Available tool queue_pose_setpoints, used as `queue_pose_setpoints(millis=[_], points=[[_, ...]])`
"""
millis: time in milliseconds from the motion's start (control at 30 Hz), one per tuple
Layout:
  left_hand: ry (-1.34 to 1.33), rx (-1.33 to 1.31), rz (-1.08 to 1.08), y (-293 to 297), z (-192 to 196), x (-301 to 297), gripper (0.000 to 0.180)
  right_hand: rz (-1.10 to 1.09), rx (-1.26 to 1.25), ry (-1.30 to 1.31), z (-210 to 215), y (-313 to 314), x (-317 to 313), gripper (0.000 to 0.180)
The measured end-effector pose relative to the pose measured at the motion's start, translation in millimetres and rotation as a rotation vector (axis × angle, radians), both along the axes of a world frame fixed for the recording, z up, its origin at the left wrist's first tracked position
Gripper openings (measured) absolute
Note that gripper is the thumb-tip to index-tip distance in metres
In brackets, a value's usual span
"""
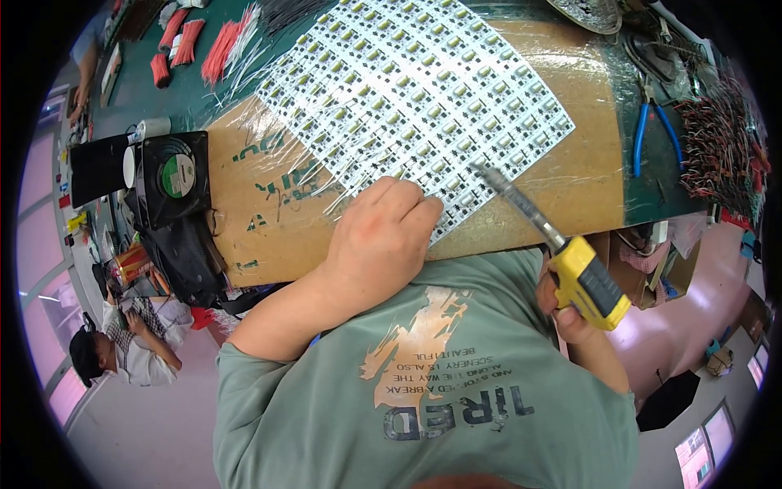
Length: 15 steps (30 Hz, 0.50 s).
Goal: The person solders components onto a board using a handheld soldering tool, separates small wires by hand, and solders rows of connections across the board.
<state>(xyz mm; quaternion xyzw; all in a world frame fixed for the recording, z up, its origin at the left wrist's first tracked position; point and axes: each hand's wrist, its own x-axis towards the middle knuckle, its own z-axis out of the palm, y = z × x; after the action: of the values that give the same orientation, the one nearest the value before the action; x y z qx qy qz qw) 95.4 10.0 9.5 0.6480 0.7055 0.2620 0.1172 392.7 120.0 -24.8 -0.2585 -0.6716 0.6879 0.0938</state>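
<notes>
The right hand grips a yellow-handled soldering iron slanting up-left, its tip just right of the left hand pressed closed-fingered on the white board panel

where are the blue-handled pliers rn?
Head view, far right of the bench: blue-handled pliers lie on the green mat, between the cardboard sheet and the wire pile.

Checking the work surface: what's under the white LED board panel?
The white LED board panel lies on a taped brown cardboard sheet over the green bench. The left hand covers its near corner; anything directly beneath the panel is hidden.
</notes>
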Motion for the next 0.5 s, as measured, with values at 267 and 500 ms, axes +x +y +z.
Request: queue_pose_setpoints(millis=[267, 500], points=[[0.007, -0.011, 0.029, -3.3, 6.7, -3.2, 0.020, -0.531, -0.031, 0.339, 26.3, 57.6, -57.2, 0.074], [0.055, 0.004, 0.087, 13.3, 15.4, -53.5, 0.012, -0.684, -0.059, 0.224, 33.7, 126.2, -99.6, 0.050]])
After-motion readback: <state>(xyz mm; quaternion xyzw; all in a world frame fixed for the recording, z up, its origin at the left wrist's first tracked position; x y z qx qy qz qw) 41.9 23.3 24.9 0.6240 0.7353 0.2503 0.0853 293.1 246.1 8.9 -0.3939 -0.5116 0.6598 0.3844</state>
